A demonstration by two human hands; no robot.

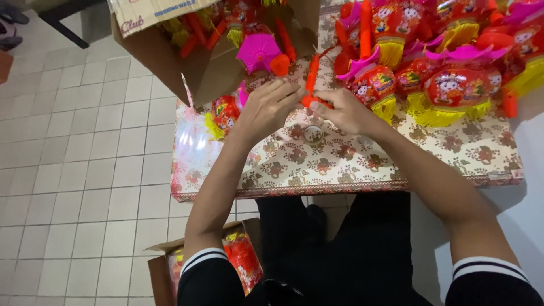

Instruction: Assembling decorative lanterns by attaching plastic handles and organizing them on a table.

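My left hand and my right hand meet over a table with a floral cloth. Together they pinch a thin orange-red plastic stick that stands nearly upright between them, each hand's fingertips on its lower end. A small round roll of clear tape lies on the cloth just below my hands. A pink fan-shaped lantern top with an orange cap sits behind my left hand, at the mouth of an open cardboard box.
Several red, pink and yellow tasselled toy lanterns are heaped along the table's far right. One lantern lies at the table's left. A second open box with red items stands on the tiled floor by my left knee.
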